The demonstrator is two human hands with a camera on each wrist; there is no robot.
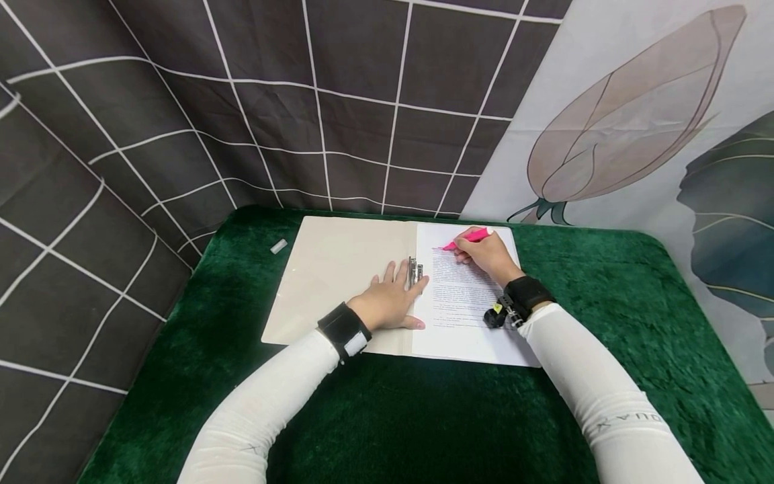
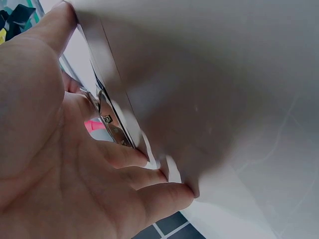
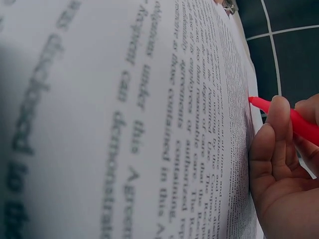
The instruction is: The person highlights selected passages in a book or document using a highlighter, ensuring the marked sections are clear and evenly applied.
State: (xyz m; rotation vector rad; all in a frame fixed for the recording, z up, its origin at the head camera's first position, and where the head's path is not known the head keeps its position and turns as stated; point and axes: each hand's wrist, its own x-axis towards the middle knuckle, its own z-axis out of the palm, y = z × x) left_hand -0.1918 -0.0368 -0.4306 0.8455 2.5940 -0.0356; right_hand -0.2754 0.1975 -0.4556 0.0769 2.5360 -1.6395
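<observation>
Head view; pink marker (image 1: 474, 236) touches page (image 1: 450, 341).

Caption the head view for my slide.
Right hand holds pink marker near top of printed page; left hand rests on open folder.

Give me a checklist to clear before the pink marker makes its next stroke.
1. Marker held firmly enough to guide: ok, the right hand pinches it between thumb and fingers.
2. Tip over the right spot on the page: ok for the top of the text; whether it touches, cannot tell.
3. Folder open: ok, its cover lies out to the left.
4. Left hand out of the marker's way: ok, spread beside the clip.
5. Page secured by the clip: cannot tell.
</observation>
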